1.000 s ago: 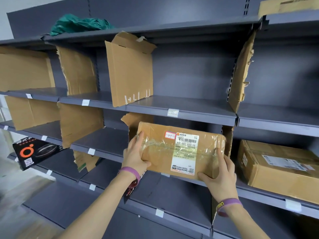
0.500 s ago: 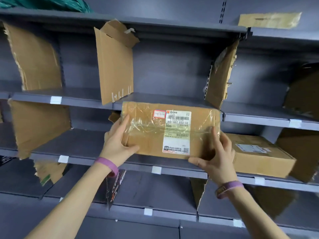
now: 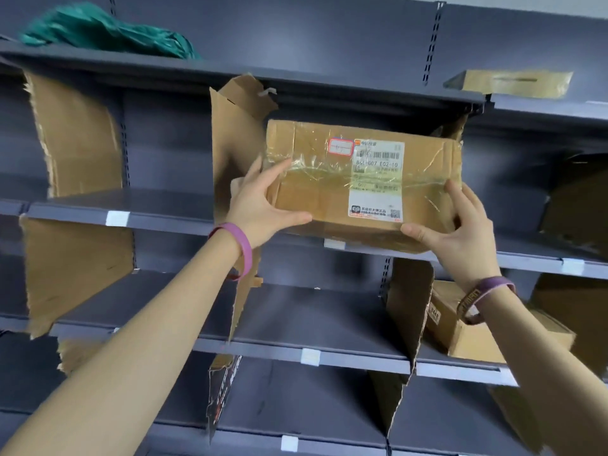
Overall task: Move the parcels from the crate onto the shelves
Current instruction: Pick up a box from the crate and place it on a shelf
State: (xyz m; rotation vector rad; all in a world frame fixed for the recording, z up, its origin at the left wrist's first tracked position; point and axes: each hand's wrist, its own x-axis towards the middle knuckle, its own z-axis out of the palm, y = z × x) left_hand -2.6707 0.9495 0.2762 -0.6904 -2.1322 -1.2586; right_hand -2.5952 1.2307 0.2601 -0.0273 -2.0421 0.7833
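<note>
Both hands are up at the shelving, gripping one parcel between them. The left hand clasps the parcel's left end, fingers spread up the front face and thumb hooked under the bottom edge. The right hand clasps the lower right corner, thumb along the bottom edge and fingers wrapped round the side. Each wrist wears a band, a pink one on the left and a darker purple one on the right.

The parcel is a brown cardboard box wrapped in clear tape, with a white shipping label and a small red-edged sticker on the face turned towards the person. It sits at the front lip of a grey metal shelf, in the bay between two torn cardboard dividers; whether its base rests on the shelf or is held just above it, I cannot tell.

More ragged cardboard dividers stand along the shelves to the left and below. On the shelf underneath, to the right, lies a second cardboard box, partly hidden behind the right forearm. A crumpled green cloth lies on the top shelf at the left, and a flat piece of cardboard lies on the top shelf at the right. White tags are stuck to the shelf edges.
</note>
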